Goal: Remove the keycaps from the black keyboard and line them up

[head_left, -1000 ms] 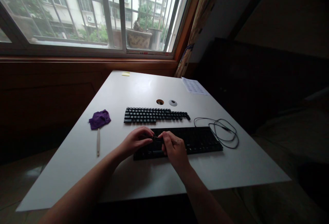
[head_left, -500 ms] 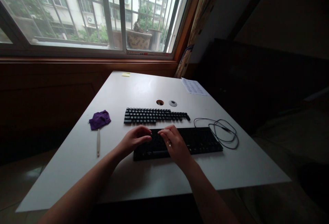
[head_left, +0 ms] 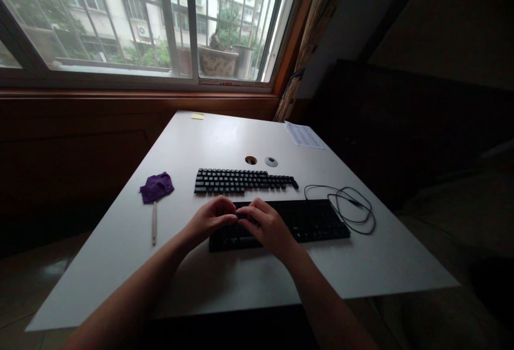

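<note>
A black keyboard base [head_left: 313, 221] lies across the near half of the white table, most of its keycaps seemingly off. Over its left part my left hand [head_left: 211, 216] is curled, thumb and fingertips drawn together. My right hand [head_left: 265, 224] comes in from the other side in a pinch, its fingertips meeting those of the left. Anything held between them is too small or hidden to make out. Just beyond the base, several rows of loose dark keycaps [head_left: 228, 179] are set out in keyboard order.
To the left lie a purple cloth [head_left: 156, 187] and a pale thin-handled tool [head_left: 154, 227]. The keyboard's coiled cable [head_left: 355, 203] rests at the right. Farther back are a cable hole [head_left: 251, 160], its round cover [head_left: 271, 162], a printed sheet [head_left: 304, 136] and yellow sticky notes [head_left: 197, 116].
My right hand has shifted a little left, and its fingertips now meet the left hand's. Its thumb has come into view below the finger. The left hand has hardly moved.
</note>
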Demonstrator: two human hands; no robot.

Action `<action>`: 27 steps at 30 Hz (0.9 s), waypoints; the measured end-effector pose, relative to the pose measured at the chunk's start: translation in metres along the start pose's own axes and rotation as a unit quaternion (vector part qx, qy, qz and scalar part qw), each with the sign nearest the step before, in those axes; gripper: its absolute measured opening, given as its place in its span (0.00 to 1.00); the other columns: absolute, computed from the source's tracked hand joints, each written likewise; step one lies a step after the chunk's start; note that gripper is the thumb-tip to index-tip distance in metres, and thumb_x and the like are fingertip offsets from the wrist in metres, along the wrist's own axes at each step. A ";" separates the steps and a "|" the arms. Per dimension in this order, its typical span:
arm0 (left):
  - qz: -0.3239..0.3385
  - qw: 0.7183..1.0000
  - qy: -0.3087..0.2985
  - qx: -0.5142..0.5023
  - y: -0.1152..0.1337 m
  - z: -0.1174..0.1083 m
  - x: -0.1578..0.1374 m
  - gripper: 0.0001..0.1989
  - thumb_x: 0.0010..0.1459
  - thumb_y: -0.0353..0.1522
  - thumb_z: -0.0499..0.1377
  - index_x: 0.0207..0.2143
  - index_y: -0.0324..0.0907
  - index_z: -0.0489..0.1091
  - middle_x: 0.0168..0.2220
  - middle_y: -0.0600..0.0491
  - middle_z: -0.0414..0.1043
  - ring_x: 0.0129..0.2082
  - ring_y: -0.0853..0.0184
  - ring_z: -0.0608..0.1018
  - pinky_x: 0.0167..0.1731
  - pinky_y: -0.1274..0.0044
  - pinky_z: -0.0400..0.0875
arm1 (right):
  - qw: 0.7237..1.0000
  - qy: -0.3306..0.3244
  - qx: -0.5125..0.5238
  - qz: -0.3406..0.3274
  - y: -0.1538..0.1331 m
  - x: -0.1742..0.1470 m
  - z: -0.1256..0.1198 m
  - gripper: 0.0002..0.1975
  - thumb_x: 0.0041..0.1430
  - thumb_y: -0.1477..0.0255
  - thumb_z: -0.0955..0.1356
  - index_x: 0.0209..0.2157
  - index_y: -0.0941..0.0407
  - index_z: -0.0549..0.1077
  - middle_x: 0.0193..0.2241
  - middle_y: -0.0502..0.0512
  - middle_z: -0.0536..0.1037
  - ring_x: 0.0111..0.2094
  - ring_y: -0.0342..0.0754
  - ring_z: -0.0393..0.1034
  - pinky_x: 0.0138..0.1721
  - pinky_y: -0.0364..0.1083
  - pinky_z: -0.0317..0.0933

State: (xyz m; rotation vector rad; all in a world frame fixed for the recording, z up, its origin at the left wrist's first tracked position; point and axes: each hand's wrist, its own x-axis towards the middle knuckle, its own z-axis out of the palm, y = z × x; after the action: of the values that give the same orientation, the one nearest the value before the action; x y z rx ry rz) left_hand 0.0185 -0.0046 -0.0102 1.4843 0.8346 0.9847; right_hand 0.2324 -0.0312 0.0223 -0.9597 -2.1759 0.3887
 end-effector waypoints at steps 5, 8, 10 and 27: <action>-0.012 1.000 0.005 -0.022 0.008 0.001 -0.002 0.15 0.54 0.40 0.67 0.38 0.39 0.72 0.36 0.52 0.74 0.36 0.67 0.75 0.37 0.76 0.69 | 1.000 0.011 0.002 0.009 0.002 -0.001 0.002 0.09 0.64 0.70 0.68 0.46 0.51 0.75 0.35 0.53 0.72 0.37 0.47 0.70 0.40 0.46 0.68; -0.017 0.999 0.002 -0.044 0.010 0.001 -0.003 0.15 0.54 0.38 0.68 0.38 0.38 0.72 0.36 0.51 0.74 0.37 0.67 0.75 0.39 0.75 0.69 | 1.000 0.016 0.008 0.010 0.001 -0.003 0.004 0.08 0.64 0.70 0.68 0.45 0.52 0.74 0.36 0.53 0.72 0.38 0.47 0.70 0.40 0.46 0.67; -0.020 0.998 -0.002 -0.058 0.010 0.002 -0.003 0.14 0.54 0.38 0.68 0.39 0.38 0.72 0.37 0.51 0.74 0.38 0.66 0.75 0.40 0.75 0.70 | 1.000 0.020 0.011 0.011 -0.001 -0.003 0.005 0.08 0.64 0.70 0.68 0.45 0.52 0.74 0.35 0.53 0.72 0.37 0.47 0.70 0.40 0.46 0.67; -0.060 0.991 0.005 -0.116 0.007 0.001 -0.003 0.14 0.52 0.36 0.69 0.38 0.40 0.72 0.37 0.52 0.74 0.38 0.67 0.75 0.39 0.77 0.68 | 0.998 0.054 0.027 0.012 0.001 -0.004 0.015 0.08 0.64 0.72 0.69 0.45 0.52 0.75 0.34 0.52 0.72 0.37 0.47 0.70 0.40 0.46 0.66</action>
State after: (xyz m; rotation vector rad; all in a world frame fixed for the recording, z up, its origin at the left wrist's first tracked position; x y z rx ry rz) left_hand 0.0179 -0.0090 -0.0037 1.2190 0.7790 0.9647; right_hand 0.2242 -0.0338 0.0097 -0.9567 -2.0484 0.3961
